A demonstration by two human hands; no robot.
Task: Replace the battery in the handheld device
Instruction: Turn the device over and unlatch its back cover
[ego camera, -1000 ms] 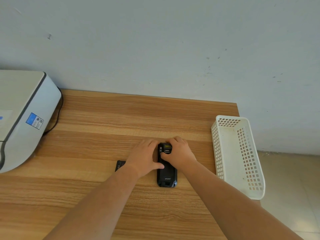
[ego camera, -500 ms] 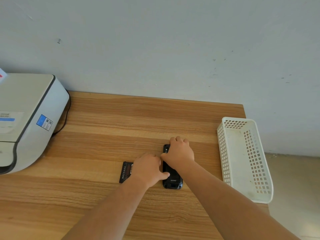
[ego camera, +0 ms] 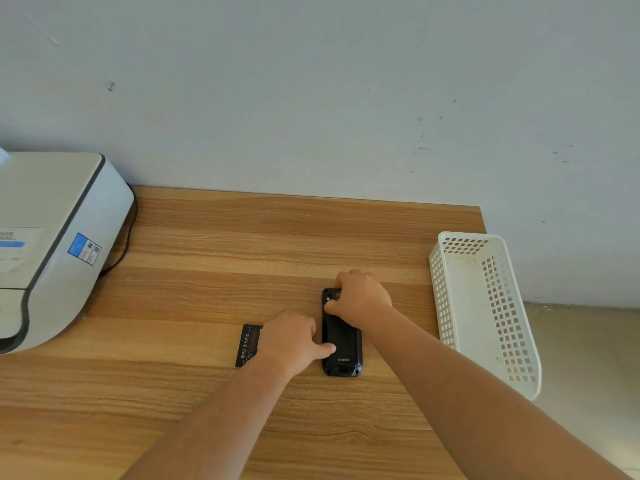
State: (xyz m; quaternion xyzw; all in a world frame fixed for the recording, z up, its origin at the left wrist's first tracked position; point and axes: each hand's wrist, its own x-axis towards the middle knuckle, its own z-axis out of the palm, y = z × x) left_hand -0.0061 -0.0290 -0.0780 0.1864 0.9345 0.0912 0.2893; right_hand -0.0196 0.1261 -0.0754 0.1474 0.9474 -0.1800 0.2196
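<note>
Handheld device [ego camera: 342, 344], black and lying back-up, is seen on a wood-grain surface [ego camera: 214, 258] set against a pale, scuffed wall [ego camera: 311, 98]. At far left, a white and grey printer [ego camera: 52, 244] is placed on the surface, with a dark cable [ego camera: 126, 233] trailing behind it. A loose black battery [ego camera: 250, 344] lies flat just left of the device, partly covered by the left hand [ego camera: 294, 339], whose thumb is pressed against the device's lower left edge. How its other fingers are held cannot be told. The right hand [ego camera: 362, 299] is curled over the device's top end, gripping it with thumb at the left edge. At right, a white perforated basket [ego camera: 446, 306] overhangs the surface's edge above a beige floor [ego camera: 585, 358].
</note>
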